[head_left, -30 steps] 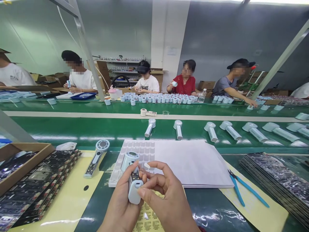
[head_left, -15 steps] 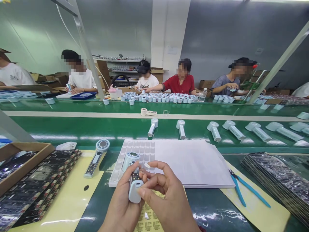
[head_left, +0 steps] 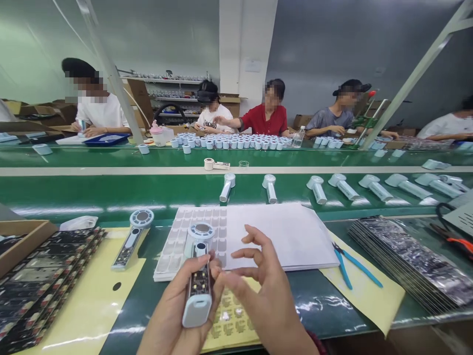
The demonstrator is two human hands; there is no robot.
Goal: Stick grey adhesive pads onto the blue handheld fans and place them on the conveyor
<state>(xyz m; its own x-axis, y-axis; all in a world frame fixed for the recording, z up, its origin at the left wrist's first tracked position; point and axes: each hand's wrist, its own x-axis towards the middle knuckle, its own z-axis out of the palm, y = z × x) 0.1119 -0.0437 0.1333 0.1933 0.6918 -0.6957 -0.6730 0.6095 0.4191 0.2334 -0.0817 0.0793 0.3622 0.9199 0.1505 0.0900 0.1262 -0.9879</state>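
My left hand (head_left: 177, 301) is wrapped round the handle of a light-blue handheld fan (head_left: 197, 313). Its round vented head (head_left: 201, 230) points away from me, and a circuit board shows along the open handle. Close by on the right, my right hand (head_left: 264, 291) has its fingers spread, with the thumb near the left fingertips. Nothing can be made out in it. Under the hands lies a yellow sticker sheet (head_left: 236, 325) with printed labels. Behind the fan is a stack of white sheets (head_left: 273, 236), partly covered in grey label cells.
Another open fan (head_left: 133, 239) lies on yellow paper at left, near stacked circuit boards (head_left: 48, 281) and a cardboard box (head_left: 33, 241). Blue-handled cutters (head_left: 354, 268) and more boards (head_left: 410, 261) are at right. Several fans (head_left: 269, 188) line the green belt; co-workers sit opposite.
My right hand has come off the handle's end and its fingers have spread. The small white piece at its fingertip no longer shows. The fan has tilted, exposing more circuit board; the view has shifted right.
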